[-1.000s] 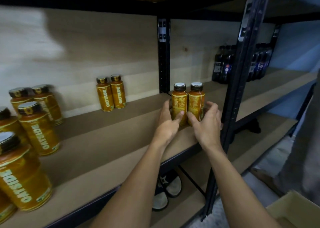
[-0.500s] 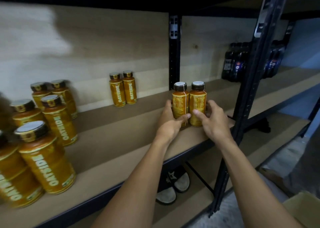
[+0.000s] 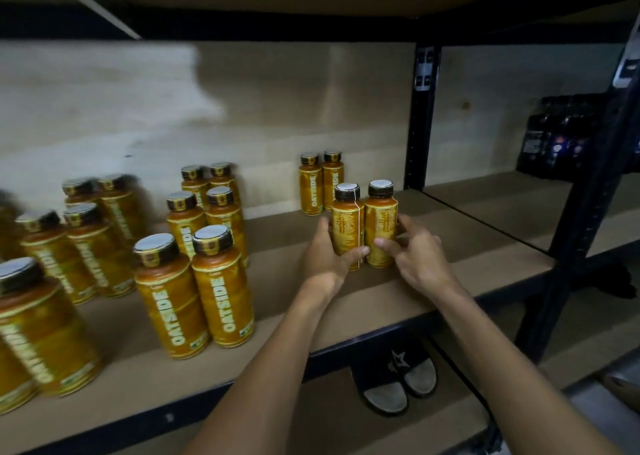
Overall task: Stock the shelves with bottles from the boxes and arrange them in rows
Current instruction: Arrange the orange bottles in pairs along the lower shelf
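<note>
At centre frame, the left hand (image 3: 325, 260) and right hand (image 3: 420, 259) each grasp one of two upright orange bottles (image 3: 363, 226) standing side by side on the shelf (image 3: 433, 281). More orange bottles (image 3: 194, 281) stand in pairs at left.

The orange bottles (image 3: 346, 224) wear smooth, glossy plastic-looking sleeves; their dark caps (image 3: 381, 189) carry pale, shiny tops. The shelf board (image 3: 467, 241) across the middle of the frame is matt brown fibreboard. The back panel (image 3: 277, 108) behind is pale bare wood with visible grain and a knot. The upright post (image 3: 420, 125) right of centre is black painted metal.
</note>
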